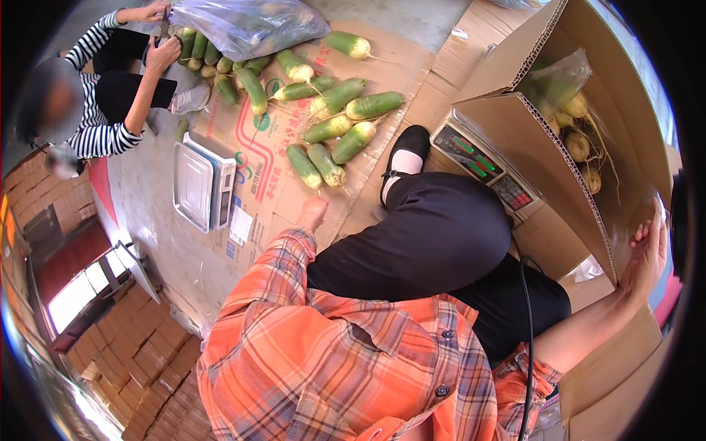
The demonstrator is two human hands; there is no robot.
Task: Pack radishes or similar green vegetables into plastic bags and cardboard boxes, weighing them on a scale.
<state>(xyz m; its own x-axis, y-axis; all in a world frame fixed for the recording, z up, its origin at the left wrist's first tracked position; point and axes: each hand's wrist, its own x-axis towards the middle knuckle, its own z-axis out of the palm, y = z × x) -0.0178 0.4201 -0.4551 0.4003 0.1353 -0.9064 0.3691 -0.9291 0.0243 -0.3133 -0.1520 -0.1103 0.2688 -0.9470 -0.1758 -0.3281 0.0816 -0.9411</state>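
My left hand [312,213] is closed in a loose fist just below the root end of a green radish [326,166]. Its fingers are mostly hidden, so I cannot tell whether they hold anything. Another green radish [303,166] lies right beside that one on flattened cardboard [287,208]. At the far right, my right hand [647,246] is open, its fingers extended along the side of an upright cardboard box [544,154]. Inside the box, several pale-ended radishes [577,145] with long roots sit by a clear plastic bag [562,77].
The box stands on a digital scale [482,162] with a lit display. Another scale [197,185] with a metal pan is at left. More radishes [342,99] and a large plastic bag [246,26] lie beyond. A co-worker in striped sleeves [103,140] handles something at upper left. A black cable [528,331] hangs by my leg.
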